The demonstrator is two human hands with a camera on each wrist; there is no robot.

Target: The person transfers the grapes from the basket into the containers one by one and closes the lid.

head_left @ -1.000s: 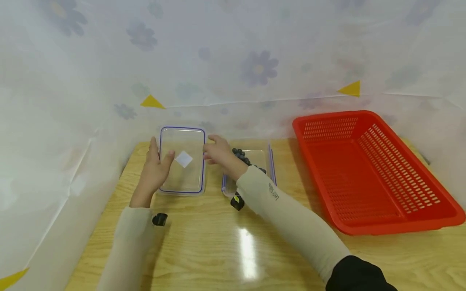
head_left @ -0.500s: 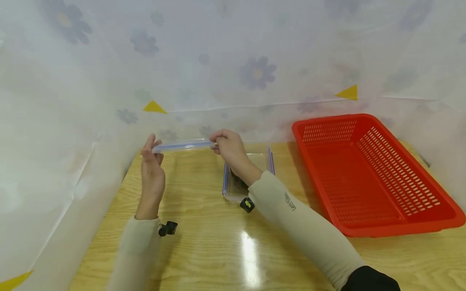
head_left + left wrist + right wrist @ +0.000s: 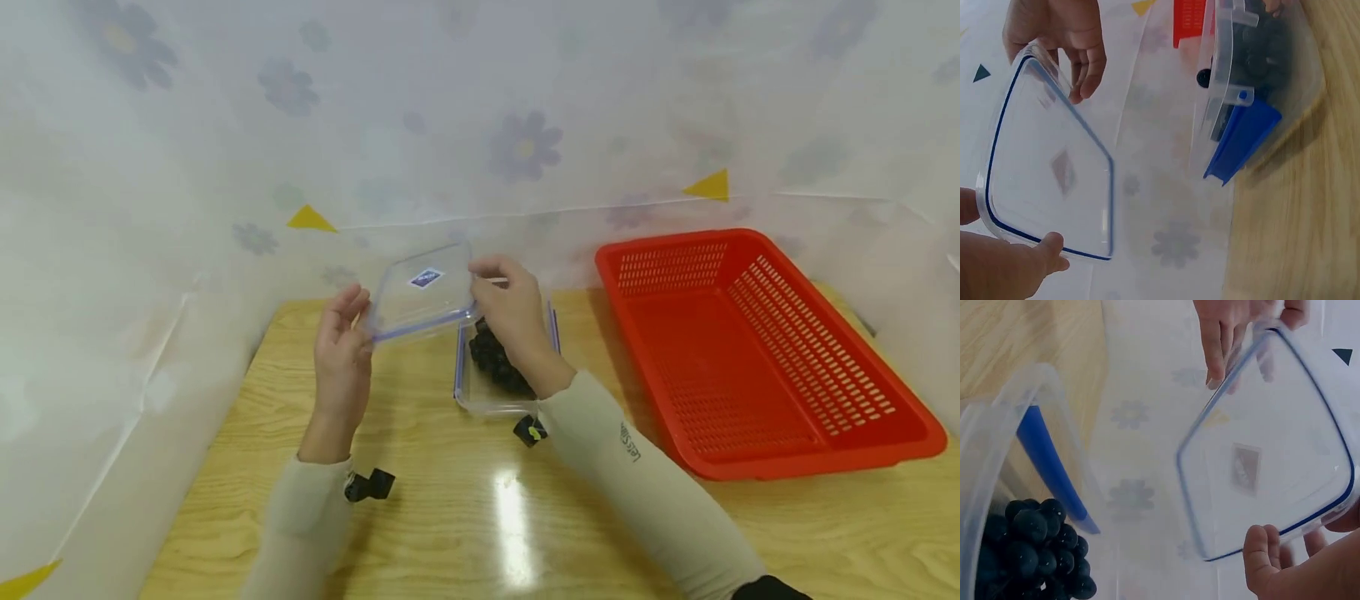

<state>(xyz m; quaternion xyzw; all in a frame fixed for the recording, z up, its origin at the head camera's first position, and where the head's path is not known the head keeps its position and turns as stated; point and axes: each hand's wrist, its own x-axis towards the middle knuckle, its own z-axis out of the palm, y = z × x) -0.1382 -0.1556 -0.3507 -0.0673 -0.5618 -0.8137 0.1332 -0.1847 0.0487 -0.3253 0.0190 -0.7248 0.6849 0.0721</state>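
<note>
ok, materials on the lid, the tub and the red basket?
Lid: clear rigid plastic, glossy; the wall shows through it, and a blue strip, maybe a seal, rims it. Tub: the same clear plastic with blue clips; dark berries show inside. Basket: opaque red moulded plastic with slotted walls.

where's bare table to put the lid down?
Bare wood left of the box, under the lid and left hand; also the near table strip. Crowded: the right hand over the box, red basket at right.
</note>
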